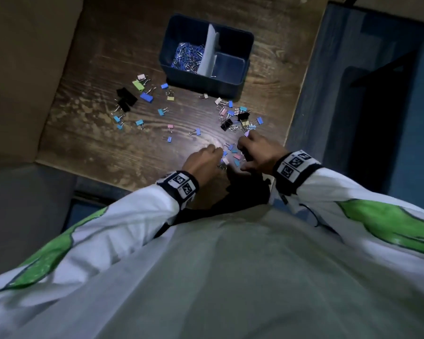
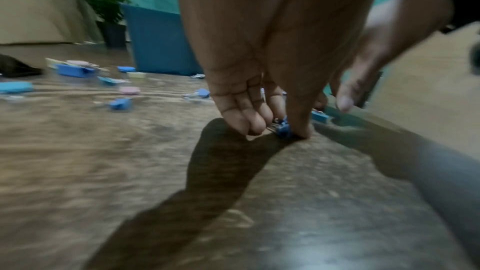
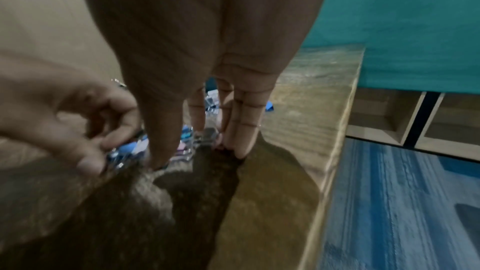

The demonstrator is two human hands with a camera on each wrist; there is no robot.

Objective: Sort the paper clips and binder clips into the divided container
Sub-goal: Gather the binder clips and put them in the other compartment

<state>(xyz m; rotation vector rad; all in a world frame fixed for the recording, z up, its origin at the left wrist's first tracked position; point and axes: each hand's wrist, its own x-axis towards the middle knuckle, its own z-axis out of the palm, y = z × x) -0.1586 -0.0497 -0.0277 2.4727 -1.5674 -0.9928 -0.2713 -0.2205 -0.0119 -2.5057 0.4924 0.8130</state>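
Observation:
A dark blue divided container (image 1: pixel 237 35) stands at the back of the wooden table (image 1: pixel 95 148). Its left compartment holds a heap of paper clips (image 1: pixel 188 56); a white divider (image 1: pixel 209 52) splits it. Coloured binder clips (image 1: pixel 240 116) lie scattered in front of it. At the near edge my left hand (image 2: pixel 278 130) pinches a small blue binder clip (image 2: pixel 283 128) against the table between thumb and fingers. My right hand (image 3: pixel 194 151) points straight down beside it, fingertips (image 3: pixel 239 147) on the wood among a small cluster of clips (image 1: pixel 234 154), nothing visibly pinched.
More binder clips (image 1: pixel 132 99), black, green and blue, lie on the left half of the table. The table's right edge (image 3: pixel 335 151) is close to my right hand, with blue floor (image 3: pixel 402 202) below. A potted plant (image 2: pixel 103 3) stands far behind.

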